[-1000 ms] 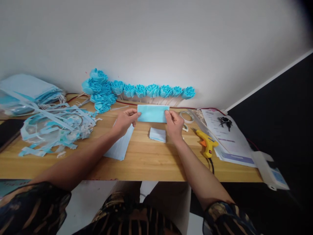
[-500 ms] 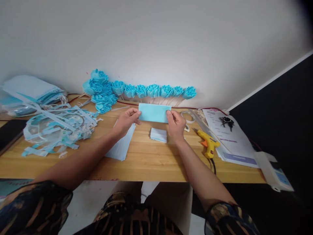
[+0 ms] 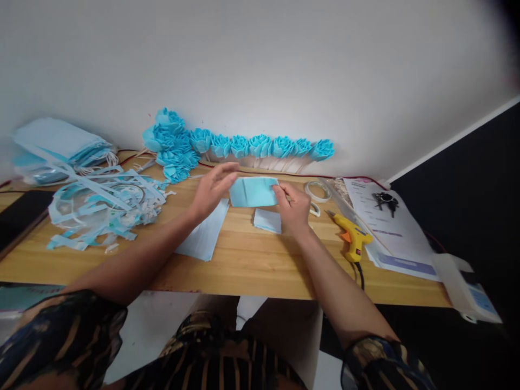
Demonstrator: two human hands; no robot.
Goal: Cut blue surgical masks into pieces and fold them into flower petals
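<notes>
A light blue rectangular sheet [image 3: 254, 192] is raised above the table, with a faint vertical crease in its left part. My right hand [image 3: 293, 205] pinches its right edge between thumb and fingers. Just left of the sheet, my left hand [image 3: 214, 189] has its fingers apart and grips nothing. Below the sheet lies a small stack of folded pale blue pieces [image 3: 267, 221]. Larger pale blue sheets [image 3: 205, 235] lie in a pile under and beside my left wrist.
Blue flowers [image 3: 260, 145] line the wall. At left are cut strips [image 3: 97, 206], stacked sheets [image 3: 60, 142] and a dark device [image 3: 24, 219]. At right are a yellow glue gun [image 3: 351, 235], tape [image 3: 318, 191], papers [image 3: 377, 222] and keys [image 3: 385, 202].
My left hand has let go of the sheet's left edge and opened beside it. The sheet stays in my right hand. The whole view has shifted slightly.
</notes>
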